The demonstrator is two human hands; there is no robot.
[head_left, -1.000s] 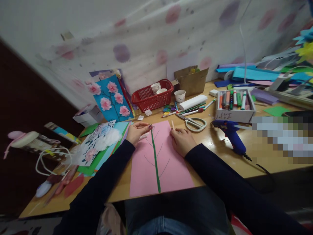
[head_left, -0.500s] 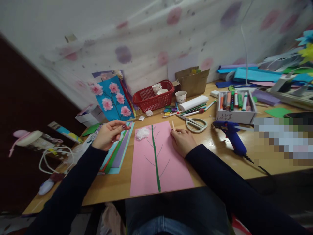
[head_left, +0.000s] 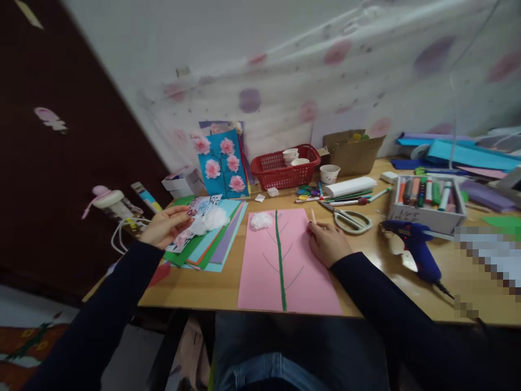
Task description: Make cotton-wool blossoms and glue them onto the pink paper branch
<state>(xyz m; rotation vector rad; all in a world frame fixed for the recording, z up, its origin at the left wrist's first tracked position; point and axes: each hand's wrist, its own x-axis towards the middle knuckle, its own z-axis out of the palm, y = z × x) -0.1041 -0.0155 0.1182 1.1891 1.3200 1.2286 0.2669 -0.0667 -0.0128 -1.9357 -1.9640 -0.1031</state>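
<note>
A pink sheet (head_left: 260, 288) lies in front of me, bearing a thick green stem (head_left: 280, 266) and thin drawn branches. White cotton fluff (head_left: 261, 220) sits at its upper left corner. My right hand (head_left: 329, 243) rests on the sheet's right edge, closed around a thin pale stick (head_left: 313, 215) that points up. To the left, my left hand (head_left: 165, 225) hovers at a flower-patterned sheet (head_left: 203, 205), thumb and fingers pinched together; what is between them, if anything, is hidden. More cotton (head_left: 215, 218) lies on that patterned sheet, just right of my left fingertips.
Coloured paper sheets (head_left: 220, 255) are stacked beneath the patterned one. A blue flower picture (head_left: 222, 163), a red basket (head_left: 285, 172) and a cardboard box (head_left: 354, 152) stand behind. Scissors (head_left: 352, 221), a blue glue gun (head_left: 415, 250) and a box of markers (head_left: 427, 209) are on the right.
The view has swung left. My left hand has moved left relative to the pink sheet, uncovering the patterned sheet and cotton. My right hand stays at the sheet's edge with the stick.
</note>
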